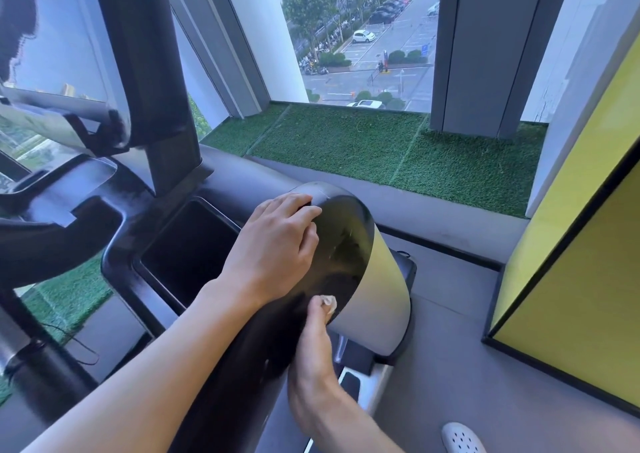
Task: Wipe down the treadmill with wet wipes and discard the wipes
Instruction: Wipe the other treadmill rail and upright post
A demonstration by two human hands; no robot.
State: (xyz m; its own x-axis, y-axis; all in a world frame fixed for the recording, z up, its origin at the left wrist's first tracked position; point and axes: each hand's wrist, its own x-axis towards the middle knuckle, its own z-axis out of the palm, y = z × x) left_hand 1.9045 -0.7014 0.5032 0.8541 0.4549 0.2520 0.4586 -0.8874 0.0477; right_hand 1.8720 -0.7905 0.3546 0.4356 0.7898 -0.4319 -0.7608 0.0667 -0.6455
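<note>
The treadmill's right handrail ends in a rounded black cap (pixel 346 241) with a silver side shell (pixel 381 300). My left hand (pixel 277 244) lies on the top of that cap, fingers bent over its upper edge. My right hand (pixel 313 345) comes up from below and pinches a small crumpled white wet wipe (pixel 329 303) against the lower rim of the black cap. Most of the wipe is hidden under my fingers. Faint smears show on the cap's glossy face.
A black storage pocket (pixel 190 248) opens in the console left of the handrail. A dark upright post (pixel 162 106) rises behind it. Green artificial turf (pixel 381 147) covers the window ledge ahead. A yellow panel (pixel 581 244) stands at right. A white perforated shoe (pixel 462 438) shows below.
</note>
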